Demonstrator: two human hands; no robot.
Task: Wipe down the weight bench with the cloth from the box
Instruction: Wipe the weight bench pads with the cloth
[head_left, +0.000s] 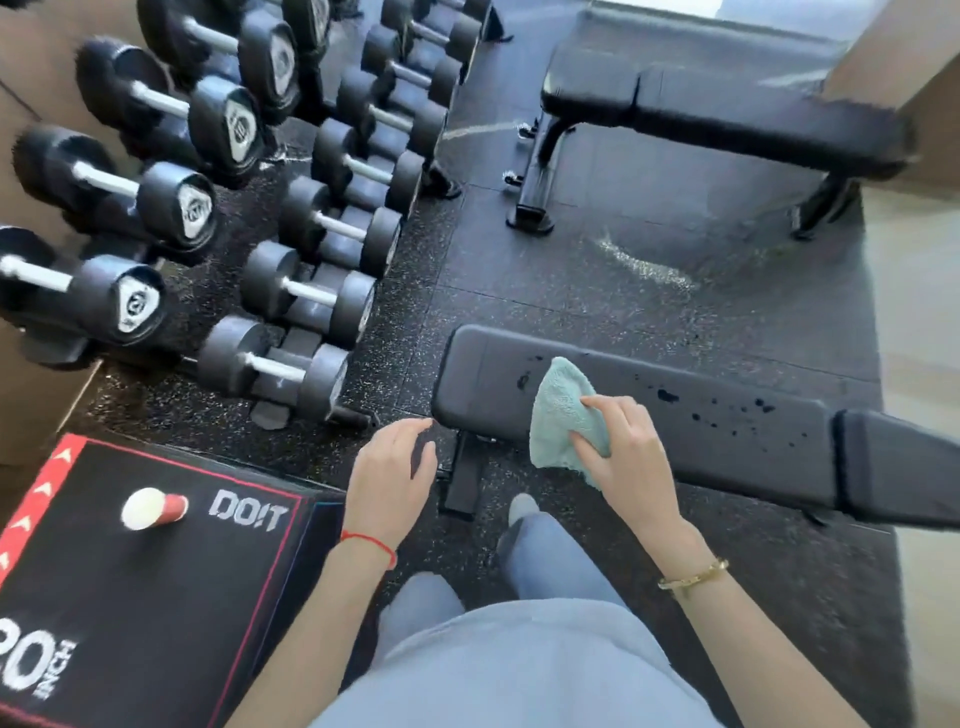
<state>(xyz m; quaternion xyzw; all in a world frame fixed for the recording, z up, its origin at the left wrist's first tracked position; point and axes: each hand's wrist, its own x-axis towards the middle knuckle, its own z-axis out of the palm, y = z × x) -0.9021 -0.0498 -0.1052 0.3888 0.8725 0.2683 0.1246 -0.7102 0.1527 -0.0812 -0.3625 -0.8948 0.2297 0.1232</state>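
Note:
A black padded weight bench (701, 410) runs from centre to right in front of me, its top dotted with dark wet spots. A pale green cloth (558, 410) lies against the bench's near-left part, partly hanging over the front edge. My right hand (623, 447) grips the cloth's lower right side. My left hand (395, 467) hovers with loosely curled fingers just left of the bench's end, holding nothing. The black plyo box (130, 597) with red trim sits at the lower left.
A red-and-white bottle (153, 508) lies on the box. A rack of black dumbbells (291, 223) fills the upper left. A second black bench (717, 114) stands at the upper right. My legs and a shoe (519, 506) are below the bench on speckled rubber flooring.

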